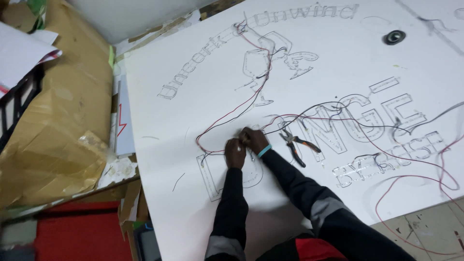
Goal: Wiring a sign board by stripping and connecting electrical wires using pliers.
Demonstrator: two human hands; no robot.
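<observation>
both hands work close together on a large white board (pixel 203 87) that lies flat and fills most of the view. the left hand (pixel 235 151) rests on the board with its fingers curled narrow around something small; what it grips cannot be told. the right hand (pixel 253 138) sits just beside it, touching or nearly touching, fingers bent and pinched at the same spot. a light blue wristband (pixel 264 151) circles the right wrist. both arms wear dark sleeves (pixel 229 203).

the hands meet where red and black wires (pixel 227 116) loop across the board and cross the top of a clear outlined letter (pixel 212 176), 1 of several transparent letter shapes fixed to the board surface. the wires run from this spot up toward a wine glass outline (pixel 253 67) and rightward across the larger letters.

a pair of pliers (pixel 296 144) with orange and black handles lies on the board just right of the right hand, jaws toward the hands. a small black round object (pixel 395 36) lies near the far right corner, well apart. crumpled brown cardboard (pixel 58 125) lies left of the board.
</observation>
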